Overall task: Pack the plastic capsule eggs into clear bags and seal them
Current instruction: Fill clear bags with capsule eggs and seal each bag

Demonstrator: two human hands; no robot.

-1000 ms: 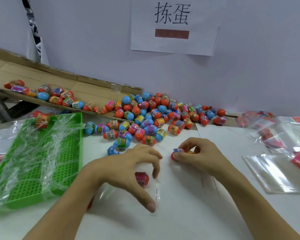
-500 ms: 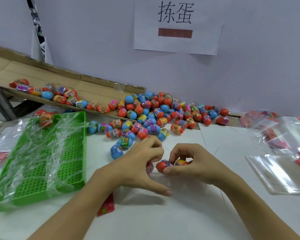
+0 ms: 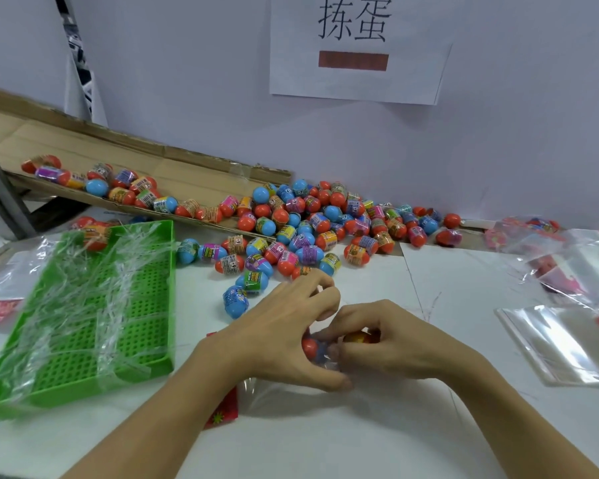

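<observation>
Your left hand (image 3: 284,326) and right hand (image 3: 391,344) are bare: no gloves, rings or watch show. Both forearms are uncovered as far as the frame reaches, no sleeve or cuff in sight. Your fingernails are short and plain.

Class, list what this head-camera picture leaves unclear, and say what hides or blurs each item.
1. Egg count in the clear bag: the left hand and right hand cover its mouth.
2. Labels on the egg pile: too small.
3. Bags at right: cut by the frame edge.
4. Green tray contents: glare from plastic strips.
</observation>
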